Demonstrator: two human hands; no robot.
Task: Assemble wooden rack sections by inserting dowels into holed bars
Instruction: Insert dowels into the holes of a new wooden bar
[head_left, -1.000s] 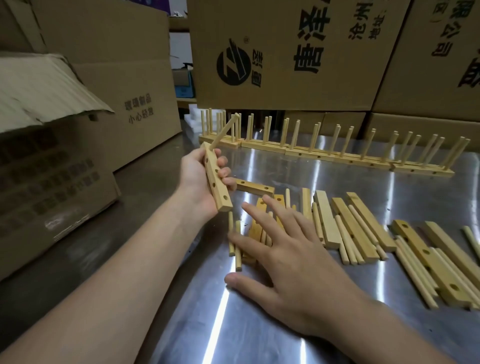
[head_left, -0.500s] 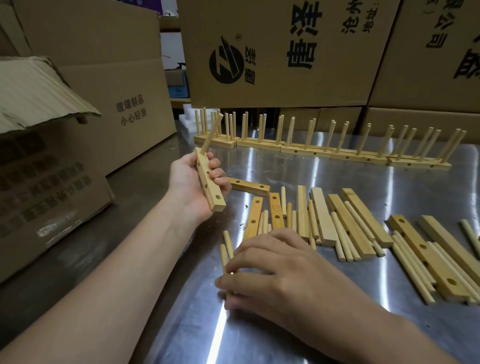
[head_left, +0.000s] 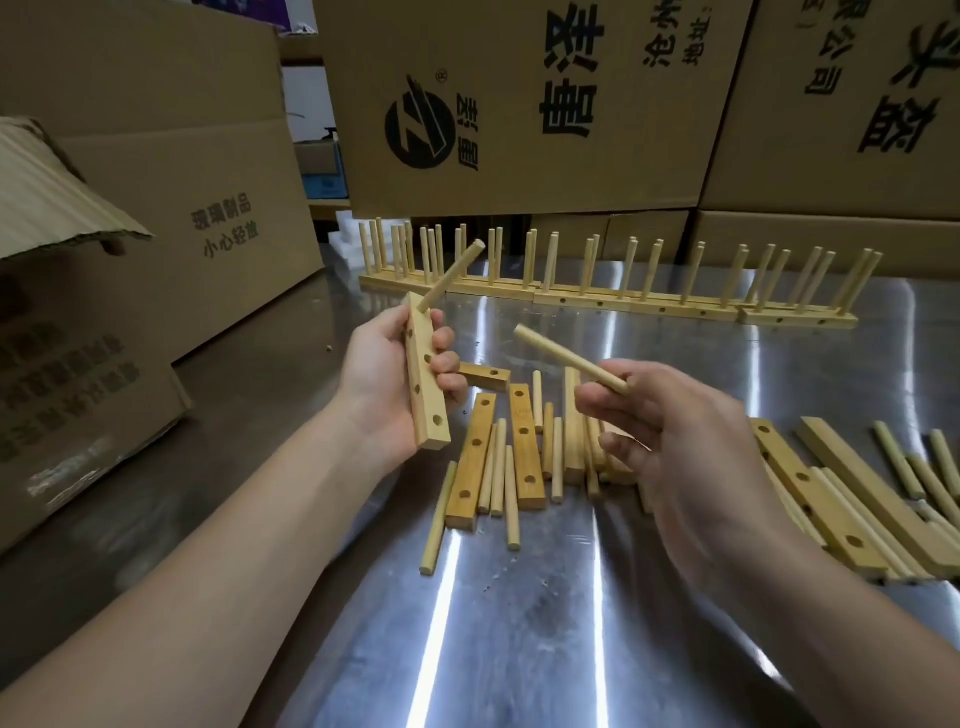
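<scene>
Where the right hand was pressed on the loose dowels half a second ago, it is now raised above the steel table, a dowel pinched between thumb and fingertips. A bar, one peg fitted, is gripped nearly upright in the left hand. Finished racks are lined up before stacked cartons.

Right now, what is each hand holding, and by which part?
Left hand grips the holed bar around its middle, one dowel already in its top hole. Right hand pinches a loose dowel at its near end.
</scene>
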